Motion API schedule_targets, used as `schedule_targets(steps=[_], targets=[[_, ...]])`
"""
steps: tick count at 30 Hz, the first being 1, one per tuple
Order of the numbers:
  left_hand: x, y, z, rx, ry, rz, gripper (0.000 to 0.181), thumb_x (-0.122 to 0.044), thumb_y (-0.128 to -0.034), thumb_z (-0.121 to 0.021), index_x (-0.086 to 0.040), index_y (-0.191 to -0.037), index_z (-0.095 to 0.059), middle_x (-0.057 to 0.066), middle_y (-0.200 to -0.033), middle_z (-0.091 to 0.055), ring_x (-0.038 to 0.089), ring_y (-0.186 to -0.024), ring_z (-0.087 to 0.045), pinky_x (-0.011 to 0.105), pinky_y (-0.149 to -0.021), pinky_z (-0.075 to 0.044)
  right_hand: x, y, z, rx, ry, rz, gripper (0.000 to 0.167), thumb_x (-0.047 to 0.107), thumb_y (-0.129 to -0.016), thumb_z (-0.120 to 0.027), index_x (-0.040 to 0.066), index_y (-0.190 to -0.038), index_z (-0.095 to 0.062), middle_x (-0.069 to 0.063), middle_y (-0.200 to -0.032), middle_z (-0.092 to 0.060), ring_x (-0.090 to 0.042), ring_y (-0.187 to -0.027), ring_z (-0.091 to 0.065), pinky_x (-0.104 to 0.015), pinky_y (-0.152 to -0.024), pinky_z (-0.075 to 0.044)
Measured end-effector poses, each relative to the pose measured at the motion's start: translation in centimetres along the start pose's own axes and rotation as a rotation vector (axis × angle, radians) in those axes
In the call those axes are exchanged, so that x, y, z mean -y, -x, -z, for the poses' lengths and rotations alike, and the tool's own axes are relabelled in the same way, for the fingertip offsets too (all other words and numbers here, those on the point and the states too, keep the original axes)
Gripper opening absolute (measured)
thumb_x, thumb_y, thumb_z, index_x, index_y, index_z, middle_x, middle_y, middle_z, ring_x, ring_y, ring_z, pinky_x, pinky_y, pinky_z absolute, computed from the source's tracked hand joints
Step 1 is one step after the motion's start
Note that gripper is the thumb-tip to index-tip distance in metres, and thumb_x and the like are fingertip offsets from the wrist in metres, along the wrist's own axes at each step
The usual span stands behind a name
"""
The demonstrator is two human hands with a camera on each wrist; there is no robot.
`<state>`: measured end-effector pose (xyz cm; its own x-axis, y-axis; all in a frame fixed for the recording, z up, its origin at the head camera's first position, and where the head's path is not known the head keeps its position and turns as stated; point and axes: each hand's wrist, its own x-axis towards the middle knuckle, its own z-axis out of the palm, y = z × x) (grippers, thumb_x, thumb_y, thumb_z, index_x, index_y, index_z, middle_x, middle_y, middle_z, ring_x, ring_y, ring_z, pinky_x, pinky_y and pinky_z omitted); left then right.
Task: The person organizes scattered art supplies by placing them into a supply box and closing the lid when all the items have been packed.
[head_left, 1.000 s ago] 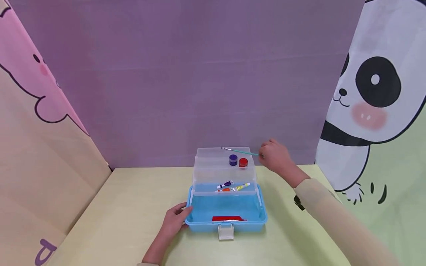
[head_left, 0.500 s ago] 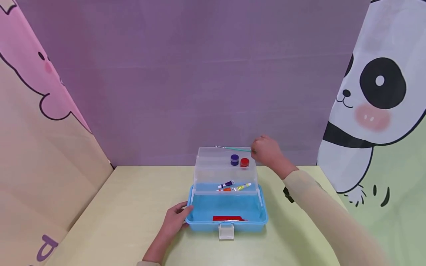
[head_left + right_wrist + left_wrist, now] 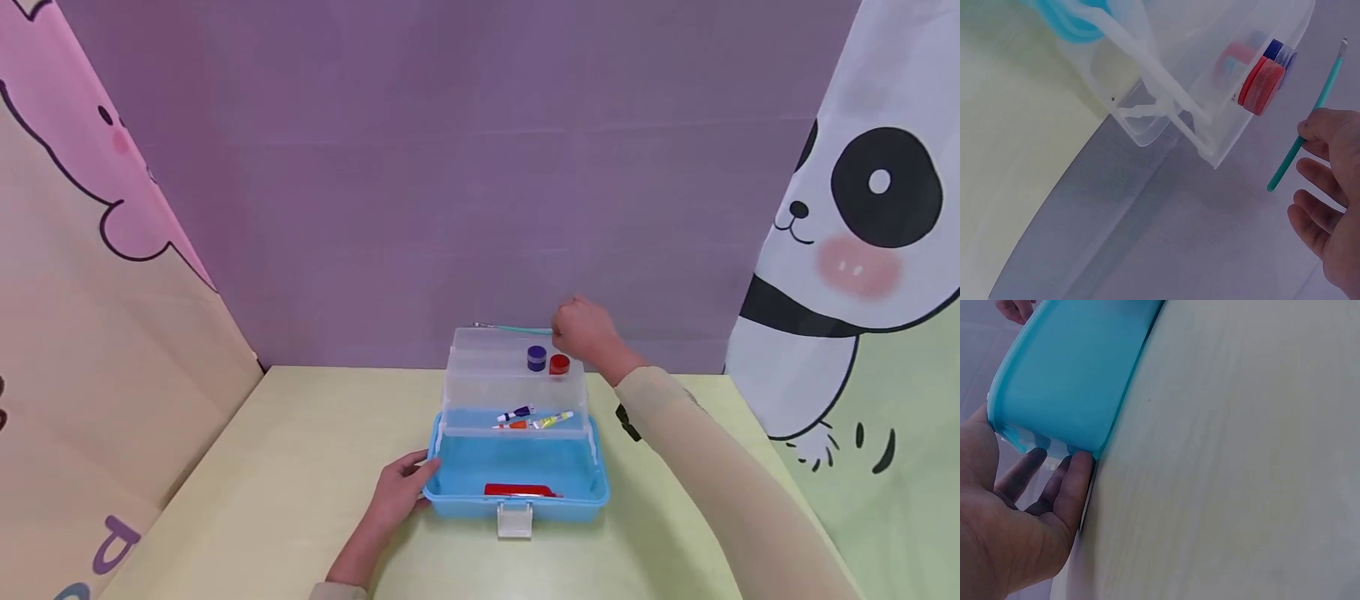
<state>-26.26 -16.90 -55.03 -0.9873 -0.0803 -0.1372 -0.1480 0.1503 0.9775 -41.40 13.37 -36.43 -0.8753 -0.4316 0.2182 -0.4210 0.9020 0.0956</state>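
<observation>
My left hand point(image 3: 397, 493) holds the left wall of a blue box point(image 3: 517, 508), its thumb at the rim; in the left wrist view the fingers point(image 3: 1074, 487) bend against the blue wall point(image 3: 1060, 381). Over the back of the box, my right hand point(image 3: 588, 332) pinches a paintbrush point(image 3: 1316, 111) with a turquoise handle between thumb and finger. The bristle end points left in the head view. Below it, a purple-lidded paint jar point(image 3: 536, 358) and a red paint jar point(image 3: 559, 364) sit on the upper clear tray point(image 3: 487, 362).
Purple, orange and yellow paint tubes point(image 3: 553, 420) lie in the lower clear tray point(image 3: 468, 421). A red tube-like item point(image 3: 519, 490) is in the box bottom. A white latch point(image 3: 514, 521) hangs at the front. The pale table point(image 3: 322, 433) meets a purple backdrop point(image 3: 360, 208).
My right hand has moved left and slightly up with the paintbrush, which now lies above the tray's back edge. The left hand keeps its hold on the box. The head view has shifted slightly.
</observation>
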Motion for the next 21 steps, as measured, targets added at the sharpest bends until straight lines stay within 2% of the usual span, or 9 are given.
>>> schedule_targets(steps=[5, 11, 17, 21], targets=[[-0.2, -0.1, 0.1, 0.005, -0.006, -0.002, 0.059, -0.039, -0.0914, -0.067, 0.002, -0.132, -0.056, 0.017, -0.106, -0.061, 0.025, -0.086, -0.065, 0.039, -0.071, -0.058, 0.4, -0.8, 0.2, 0.017, -0.014, -0.023, 0.025, 0.015, -0.087, -0.066, 0.016, -0.063, -0.066, 0.001, -0.071, -0.057, -0.022, -0.081, -0.050, -0.032, -0.060, -0.048], [0.1, 0.0, 0.1, -0.007, 0.003, -0.007, 0.061, -0.041, -0.0892, -0.069, 0.003, -0.130, -0.057, 0.014, -0.102, -0.063, 0.022, -0.083, -0.065, 0.037, -0.068, -0.058, 1.0, -1.9, -0.1, 0.049, -0.034, -0.011, 0.035, 0.013, -0.088, -0.063, 0.016, -0.054, -0.054, 0.000, -0.063, -0.045, -0.021, -0.079, -0.047, -0.031, -0.055, -0.040], [0.2, 0.0, 0.1, 0.004, 0.024, -0.011, 0.062, -0.042, -0.0890, -0.069, 0.003, -0.131, -0.057, 0.014, -0.104, -0.063, 0.023, -0.084, -0.066, 0.038, -0.069, -0.058, 1.1, -2.5, -0.4, 0.064, -0.038, -0.035, 0.021, 0.017, -0.086, -0.069, 0.016, -0.066, -0.067, 0.002, -0.075, -0.058, -0.021, -0.085, -0.049, -0.032, -0.065, -0.050], [0.1, -0.1, 0.1, 0.005, 0.021, -0.009, 0.063, -0.043, -0.0892, -0.069, 0.003, -0.131, -0.056, 0.014, -0.104, -0.062, 0.023, -0.085, -0.066, 0.038, -0.070, -0.058, 1.0, -2.5, -0.5, 0.081, -0.046, -0.056, 0.017, 0.016, -0.087, -0.068, 0.014, -0.070, -0.070, 0.000, -0.078, -0.060, -0.022, -0.085, -0.050, -0.034, -0.068, -0.050]])
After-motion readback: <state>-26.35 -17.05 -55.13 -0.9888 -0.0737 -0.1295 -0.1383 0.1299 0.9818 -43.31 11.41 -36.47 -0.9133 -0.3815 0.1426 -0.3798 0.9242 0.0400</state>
